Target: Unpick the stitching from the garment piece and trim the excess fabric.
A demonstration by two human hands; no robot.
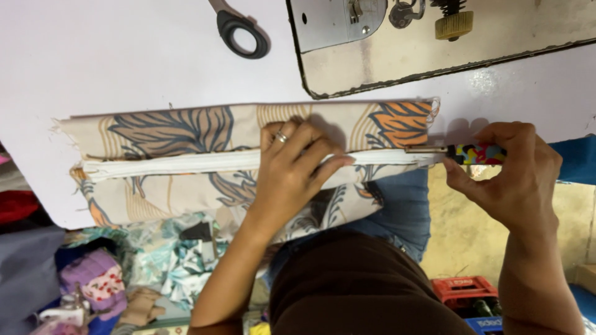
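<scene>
A beige printed fabric piece (186, 133) with blue and orange leaf patterns lies on the pale table (112, 56), with a white zipper strip (186, 162) running along its middle. My left hand (292, 167), wearing a ring, presses flat on the fabric and the zipper. My right hand (506, 174) sits at the fabric's right end and grips a small tool with a multicoloured handle (478, 153); its metal tip touches the zipper's end.
Black-handled scissors (239, 28) lie at the top of the table. A sewing machine base (397, 37) sits top right. Piles of cloth (124, 267) lie below left, and a red crate (465, 291) stands on the floor at the right.
</scene>
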